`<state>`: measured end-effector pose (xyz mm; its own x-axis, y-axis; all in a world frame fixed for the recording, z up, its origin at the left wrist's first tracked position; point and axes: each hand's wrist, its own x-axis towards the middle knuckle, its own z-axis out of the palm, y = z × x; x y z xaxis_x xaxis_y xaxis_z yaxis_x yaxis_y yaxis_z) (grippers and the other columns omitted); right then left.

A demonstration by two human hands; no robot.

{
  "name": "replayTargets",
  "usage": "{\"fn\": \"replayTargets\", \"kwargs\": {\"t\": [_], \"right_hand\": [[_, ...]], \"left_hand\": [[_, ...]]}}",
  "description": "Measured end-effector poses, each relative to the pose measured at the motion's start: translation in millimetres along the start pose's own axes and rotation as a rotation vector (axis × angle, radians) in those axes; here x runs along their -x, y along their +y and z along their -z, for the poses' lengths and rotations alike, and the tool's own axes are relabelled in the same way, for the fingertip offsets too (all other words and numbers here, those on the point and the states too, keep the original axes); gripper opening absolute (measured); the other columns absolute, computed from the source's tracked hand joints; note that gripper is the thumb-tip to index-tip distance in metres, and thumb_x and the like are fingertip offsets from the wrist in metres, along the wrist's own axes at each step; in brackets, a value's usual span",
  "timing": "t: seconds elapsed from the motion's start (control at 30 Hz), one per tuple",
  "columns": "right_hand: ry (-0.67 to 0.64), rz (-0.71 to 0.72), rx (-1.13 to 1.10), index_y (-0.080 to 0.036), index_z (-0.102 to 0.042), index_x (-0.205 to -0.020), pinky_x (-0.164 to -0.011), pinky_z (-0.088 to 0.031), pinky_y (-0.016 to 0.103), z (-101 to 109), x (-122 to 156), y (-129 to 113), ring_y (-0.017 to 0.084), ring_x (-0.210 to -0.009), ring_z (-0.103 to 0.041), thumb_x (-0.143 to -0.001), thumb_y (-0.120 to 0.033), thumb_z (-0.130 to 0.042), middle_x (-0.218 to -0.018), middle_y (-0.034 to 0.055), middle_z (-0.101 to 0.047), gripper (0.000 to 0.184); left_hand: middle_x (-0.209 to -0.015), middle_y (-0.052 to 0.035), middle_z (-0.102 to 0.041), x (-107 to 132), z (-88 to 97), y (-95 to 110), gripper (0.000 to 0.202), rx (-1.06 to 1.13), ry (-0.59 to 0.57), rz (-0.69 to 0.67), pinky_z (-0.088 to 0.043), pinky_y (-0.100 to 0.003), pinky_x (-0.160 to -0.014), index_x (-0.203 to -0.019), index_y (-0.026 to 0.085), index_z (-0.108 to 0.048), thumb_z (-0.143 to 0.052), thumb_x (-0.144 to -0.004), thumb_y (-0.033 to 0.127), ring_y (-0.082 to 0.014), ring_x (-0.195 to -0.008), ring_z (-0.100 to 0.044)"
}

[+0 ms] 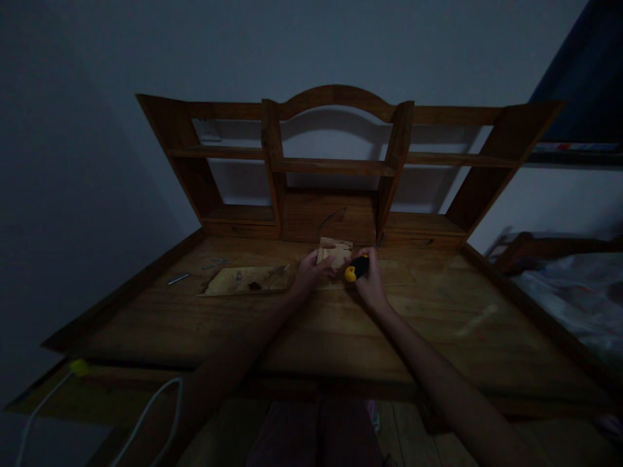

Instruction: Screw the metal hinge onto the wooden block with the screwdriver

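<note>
My left hand (pixel 311 269) grips the lower edge of a small pale wooden piece (pixel 335 250) standing near the back of a wooden desk (pixel 335 324). My right hand (pixel 370 280) is wrapped around a tool with a yellow and black handle (pixel 355 268), its end pointing toward the wooden piece. Both hands are close together at the middle of the desk. A flat, stained wooden board (pixel 248 280) lies just left of my left hand.
A wooden hutch with shelves (pixel 335 165) stands at the back of the desk. Several small screws or nails (pixel 195 271) lie at the back left. White cables (pixel 146 408) hang at the front left. A bed (pixel 569 292) sits to the right.
</note>
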<state>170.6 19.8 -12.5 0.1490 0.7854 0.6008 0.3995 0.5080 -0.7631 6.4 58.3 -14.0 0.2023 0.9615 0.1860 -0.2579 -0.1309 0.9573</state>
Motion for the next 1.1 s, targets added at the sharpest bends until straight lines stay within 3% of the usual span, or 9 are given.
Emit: {"fn": "replayTargets", "kwargs": {"t": [0.23, 0.6, 1.1], "right_hand": [[0.114, -0.042, -0.062, -0.027, -0.043, -0.101, -0.066, -0.044, 0.03, 2.0, -0.1, -5.9, 0.019, -0.074, -0.06, -0.081, -0.029, -0.064, -0.084, -0.0019, -0.059, 0.029], [0.111, -0.052, -0.083, -0.026, -0.041, -0.104, -0.07, -0.045, 0.032, 4.0, -3.0, 7.8, 0.02, -0.078, -0.06, -0.074, -0.023, -0.066, -0.088, -0.0008, -0.059, 0.039], [0.141, -0.061, -0.034, -0.026, -0.044, -0.102, -0.064, -0.043, 0.031, 4.6, -2.5, 1.3, 0.02, -0.074, -0.06, -0.07, -0.02, -0.063, -0.085, -0.0009, -0.06, 0.038]], "left_hand": [[-0.092, -0.0089, -0.073, 3.8, -2.1, 2.9, 0.043, -0.01, -0.068, 0.053, -0.058, -0.029, -0.06, -0.108, 0.012, -0.064, -0.074, -0.078, 0.042, -0.0152, -0.061, -0.068], [-0.079, -0.0057, -0.071, 2.0, -2.0, 0.0, 0.046, -0.033, -0.077, 0.054, -0.057, -0.027, -0.056, -0.11, 0.011, -0.062, -0.074, -0.079, 0.042, -0.0152, -0.056, -0.067], [-0.086, -0.007, -0.072, 4.7, -3.3, 2.5, 0.043, -0.058, -0.064, 0.041, -0.056, -0.026, -0.056, -0.106, 0.013, -0.065, -0.074, -0.078, 0.043, -0.0141, -0.059, -0.067]]}}
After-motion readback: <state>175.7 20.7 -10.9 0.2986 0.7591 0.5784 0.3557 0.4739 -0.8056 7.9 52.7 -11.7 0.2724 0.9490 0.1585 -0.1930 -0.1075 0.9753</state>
